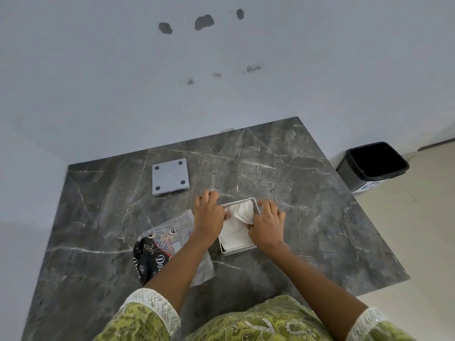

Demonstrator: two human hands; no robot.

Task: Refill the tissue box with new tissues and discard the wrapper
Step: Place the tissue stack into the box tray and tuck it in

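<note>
A white open tissue box (pixel 238 250) sits on the dark marble table, with a stack of white tissues (pixel 235 228) inside it; the stack's far edge fans upward. My left hand (pixel 208 214) rests on the box's left rim, fingers touching the tissues. My right hand (pixel 267 223) presses the fanned tissue edges at the right side of the box. The clear plastic wrapper (pixel 157 249) with black and red print lies flat on the table, left of the box and partly under my left forearm.
The box's grey square lid (pixel 170 176), with four round pads facing up, lies at the back left of the marble table (pixel 320 217). A black bin (pixel 374 166) with a dark liner stands on the floor beyond the table's right corner. A wall runs behind.
</note>
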